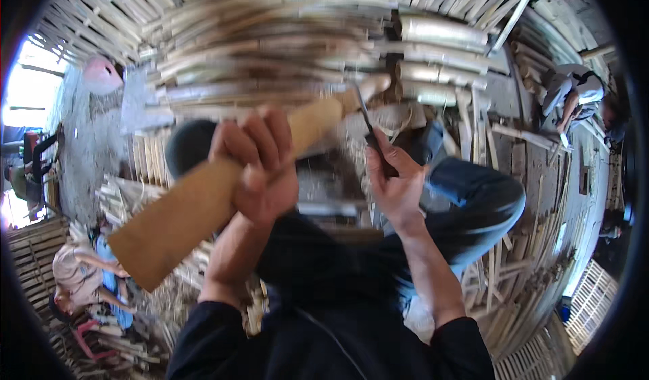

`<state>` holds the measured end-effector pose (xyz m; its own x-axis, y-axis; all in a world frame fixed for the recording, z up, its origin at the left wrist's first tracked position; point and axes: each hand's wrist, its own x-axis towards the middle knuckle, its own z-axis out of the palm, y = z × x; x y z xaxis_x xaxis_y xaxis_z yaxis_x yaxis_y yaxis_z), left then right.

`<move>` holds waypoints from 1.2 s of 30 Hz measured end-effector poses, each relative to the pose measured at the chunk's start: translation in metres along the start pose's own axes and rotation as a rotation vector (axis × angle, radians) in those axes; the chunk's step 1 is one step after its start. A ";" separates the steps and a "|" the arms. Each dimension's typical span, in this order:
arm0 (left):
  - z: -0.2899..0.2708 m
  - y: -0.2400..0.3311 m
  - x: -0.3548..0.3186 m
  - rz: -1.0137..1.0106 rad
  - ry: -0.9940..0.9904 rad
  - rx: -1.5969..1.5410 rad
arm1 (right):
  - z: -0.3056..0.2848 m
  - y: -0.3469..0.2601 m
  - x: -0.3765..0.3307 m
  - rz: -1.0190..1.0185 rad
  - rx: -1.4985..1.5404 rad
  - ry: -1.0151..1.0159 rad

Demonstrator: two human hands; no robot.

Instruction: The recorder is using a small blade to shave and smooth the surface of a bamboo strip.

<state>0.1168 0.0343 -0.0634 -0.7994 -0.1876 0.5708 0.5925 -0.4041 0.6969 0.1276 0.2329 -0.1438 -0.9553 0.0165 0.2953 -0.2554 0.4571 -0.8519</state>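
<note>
Bamboo strips (263,45) litter the floor (84,170); left hand (260,170) clasps wooden piece (179,221), right hand (397,185) a knife (366,115)

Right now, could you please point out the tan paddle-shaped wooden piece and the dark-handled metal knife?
Tan paddle-shaped wooden piece (186,214), head view: its broad end.
Dark-handled metal knife (365,114), head view: its blade.

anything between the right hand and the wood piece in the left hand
Only the knife that the right hand holds, near the narrow end of the wood piece; nothing else visible is in the way.
</note>
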 end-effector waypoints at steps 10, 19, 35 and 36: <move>-0.012 -0.014 0.024 0.143 0.073 -0.011 | 0.025 -0.018 0.012 -0.267 -0.019 -0.025; -0.005 -0.009 0.024 0.086 0.077 -0.027 | 0.015 -0.008 0.002 -0.148 -0.024 -0.063; -0.013 0.000 0.013 -0.034 -0.031 -0.080 | 0.023 -0.040 0.014 -0.170 -0.012 -0.114; -0.015 -0.001 0.014 -0.031 -0.045 -0.091 | 0.028 -0.007 0.012 -0.066 0.021 -0.104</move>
<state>0.1036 0.0191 -0.0625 -0.8106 -0.1344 0.5699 0.5545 -0.4887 0.6735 0.1134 0.2046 -0.1460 -0.9463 -0.1059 0.3056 -0.3204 0.4356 -0.8412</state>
